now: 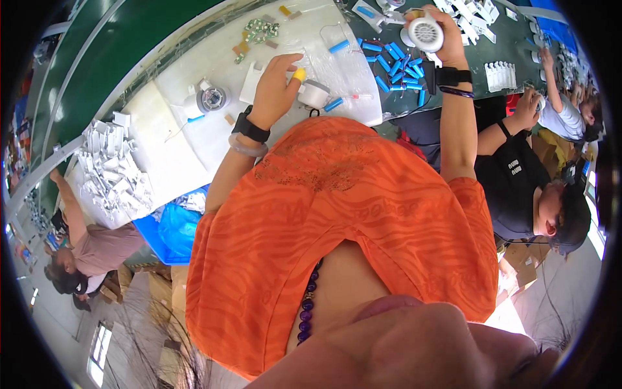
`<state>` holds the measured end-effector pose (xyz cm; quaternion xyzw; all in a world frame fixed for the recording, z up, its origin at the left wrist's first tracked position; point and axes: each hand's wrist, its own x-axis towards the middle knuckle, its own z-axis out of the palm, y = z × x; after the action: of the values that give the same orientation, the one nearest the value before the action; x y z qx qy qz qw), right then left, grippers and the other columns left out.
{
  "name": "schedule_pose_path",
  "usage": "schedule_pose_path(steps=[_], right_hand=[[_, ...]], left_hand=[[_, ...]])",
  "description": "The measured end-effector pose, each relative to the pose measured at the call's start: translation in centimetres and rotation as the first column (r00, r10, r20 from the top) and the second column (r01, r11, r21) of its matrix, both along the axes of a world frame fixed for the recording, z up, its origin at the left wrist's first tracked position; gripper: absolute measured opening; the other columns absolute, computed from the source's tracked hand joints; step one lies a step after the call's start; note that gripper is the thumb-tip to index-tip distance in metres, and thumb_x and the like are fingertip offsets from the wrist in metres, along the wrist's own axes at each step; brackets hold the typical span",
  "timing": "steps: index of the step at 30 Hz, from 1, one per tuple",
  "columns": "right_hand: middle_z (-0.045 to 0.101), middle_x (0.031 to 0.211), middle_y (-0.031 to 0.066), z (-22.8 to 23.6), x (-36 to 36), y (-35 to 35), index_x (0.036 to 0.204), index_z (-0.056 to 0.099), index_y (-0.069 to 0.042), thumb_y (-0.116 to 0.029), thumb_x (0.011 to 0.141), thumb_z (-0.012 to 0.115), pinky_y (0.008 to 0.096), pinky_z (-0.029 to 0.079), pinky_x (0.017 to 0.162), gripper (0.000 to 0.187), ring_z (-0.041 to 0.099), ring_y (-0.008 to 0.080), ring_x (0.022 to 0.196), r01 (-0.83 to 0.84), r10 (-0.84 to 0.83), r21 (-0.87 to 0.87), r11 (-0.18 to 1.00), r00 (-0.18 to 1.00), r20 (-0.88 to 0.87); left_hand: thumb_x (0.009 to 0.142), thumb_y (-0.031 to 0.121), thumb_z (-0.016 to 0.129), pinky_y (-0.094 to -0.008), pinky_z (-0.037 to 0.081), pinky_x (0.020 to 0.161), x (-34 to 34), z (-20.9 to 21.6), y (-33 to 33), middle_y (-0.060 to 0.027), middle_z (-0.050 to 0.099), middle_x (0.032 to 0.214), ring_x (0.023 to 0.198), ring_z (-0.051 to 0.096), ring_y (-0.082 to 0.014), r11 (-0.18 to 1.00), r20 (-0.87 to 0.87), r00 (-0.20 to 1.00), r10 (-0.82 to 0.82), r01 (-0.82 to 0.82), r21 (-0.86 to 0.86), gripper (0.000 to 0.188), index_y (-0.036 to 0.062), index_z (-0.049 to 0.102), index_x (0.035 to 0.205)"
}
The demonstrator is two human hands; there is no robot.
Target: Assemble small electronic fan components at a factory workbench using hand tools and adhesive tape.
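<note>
My right hand (448,44), raised at the back right of the workbench, is closed round a white round fan head (426,34) with a slotted grille. Blue cylindrical battery cells (396,68) lie loose on the green surface just below it. My left hand (275,91) is over the white mat (188,71), with a yellow finger cot (299,74) on one digit. Its fingers look stretched out and apart, and I see nothing held in them. A white rounded casing (314,94) sits close beside it, and a flat white part (251,83) shows partly behind the hand.
On the mat stand a white fan unit (210,98) and small green circuit boards (261,30). White plastic parts (113,168) are heaped at the left, near a blue bin (172,233). More white parts (476,16) lie at the back right. Co-workers sit on both sides.
</note>
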<state>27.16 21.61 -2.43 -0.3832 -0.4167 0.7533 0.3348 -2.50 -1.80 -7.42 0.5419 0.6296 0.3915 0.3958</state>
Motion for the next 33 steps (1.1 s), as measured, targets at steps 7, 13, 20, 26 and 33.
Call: schedule_pose_path(steps=[7,13,20,26,33], right_hand=[[0.06,0.09,0.0212,4.8,-0.2,-3.7,0.086,0.045,-0.007,-0.04,0.093,0.045,0.0326,0.044,0.074,0.034,0.055,0.026,0.082,-0.209,0.222,0.081,0.975,0.952,-0.211],[0.063,0.09,0.0251,5.4,-3.5,-8.4,0.08,0.046,-0.005,-0.038,0.088,0.051,0.0328,0.051,0.064,0.034,0.063,0.0264,0.072,-0.398,0.391,0.059,0.915,0.846,-0.361],[0.065,0.082,0.0222,6.3,-3.9,-9.7,0.089,0.057,0.004,-0.034,0.084,0.05,0.0344,0.052,0.069,0.039,0.066,0.0281,0.071,-0.53,0.511,-0.045,0.847,0.834,-0.209],[0.064,0.07,0.0085,7.0,-4.6,-10.0,0.089,0.065,0.003,-0.026,0.091,0.058,0.0283,0.051,0.062,0.03,0.065,0.0182,0.067,-0.642,0.645,-0.067,0.764,0.755,0.119],[0.056,0.054,0.0036,5.7,-6.0,-12.3,0.096,0.068,-0.003,-0.022,0.091,0.065,0.0242,0.043,0.052,0.02,0.061,0.0099,0.055,-0.749,0.279,0.331,0.573,0.558,0.781]], left_hand=[[0.089,0.008,0.06,-0.0311,0.047,0.092,3.0,-0.4,3.5,-0.0114,0.05,0.136,0.116,0.055,-0.0189,0.973,0.399,0.897,-0.192,0.227,-0.042,0.046,0.0056,0.048,0.134],[0.079,0.021,0.077,-0.0371,0.036,0.105,5.3,1.7,6.5,-0.0139,0.04,0.144,0.13,0.043,-0.0224,0.934,0.209,0.97,-0.122,0.041,0.355,0.082,0.0073,0.031,0.146],[0.077,0.016,0.076,-0.0339,0.041,0.099,2.7,3.1,6.3,-0.0103,0.05,0.132,0.117,0.05,-0.0189,0.882,0.006,0.93,-0.368,0.347,0.319,0.064,0.0059,0.05,0.135],[0.086,0.015,0.069,-0.0232,0.05,0.076,3.1,3.0,3.9,-0.0033,0.064,0.108,0.092,0.062,-0.0098,0.903,0.647,0.68,-0.345,0.428,0.031,0.046,0.0059,0.054,0.129],[0.091,0.02,0.061,-0.0261,0.051,0.06,0.9,6.9,1.9,-0.0056,0.065,0.093,0.069,0.061,-0.0111,0.929,0.156,0.927,-0.341,0.358,-0.095,0.037,0.0038,0.053,0.123]])
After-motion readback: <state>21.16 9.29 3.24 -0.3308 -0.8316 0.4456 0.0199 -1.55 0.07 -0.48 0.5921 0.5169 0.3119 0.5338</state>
